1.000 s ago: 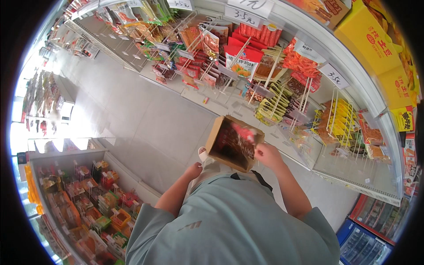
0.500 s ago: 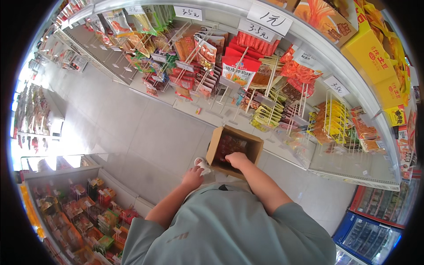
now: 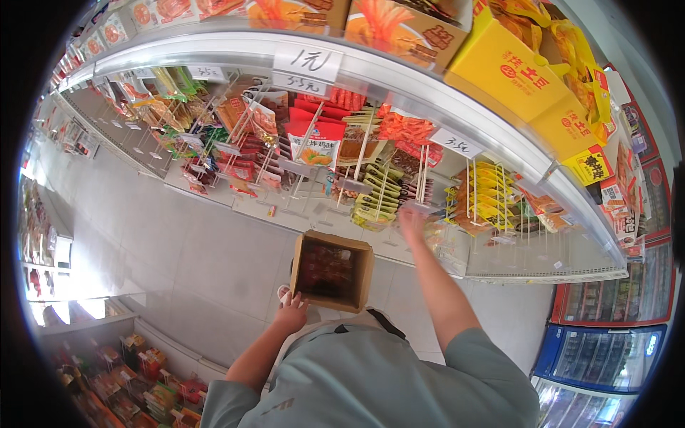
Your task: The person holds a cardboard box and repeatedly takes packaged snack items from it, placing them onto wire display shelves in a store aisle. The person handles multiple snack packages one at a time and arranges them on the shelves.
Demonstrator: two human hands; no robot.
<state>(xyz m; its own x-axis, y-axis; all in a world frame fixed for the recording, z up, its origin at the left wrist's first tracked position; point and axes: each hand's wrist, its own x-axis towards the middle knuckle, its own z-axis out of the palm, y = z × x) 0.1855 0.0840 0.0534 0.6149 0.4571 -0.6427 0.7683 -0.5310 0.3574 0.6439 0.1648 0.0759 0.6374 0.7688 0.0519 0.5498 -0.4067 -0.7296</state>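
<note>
A shopworker's right hand [image 3: 412, 222] stretches up and away from the body to the hanging rows of olive-green and yellow snack packets [image 3: 378, 191] on the white wire peg rack [image 3: 499, 264]; motion blur hides whether its grip is wide or closed on anything. The open brown cardboard box [image 3: 332, 271], holding dark red packets, sits below and left of that hand, close to the chest, its base cupped from beneath by the left hand [image 3: 292, 312]. Pale tiled aisle floor [image 3: 164, 242] lies open on the person's left.
</note>
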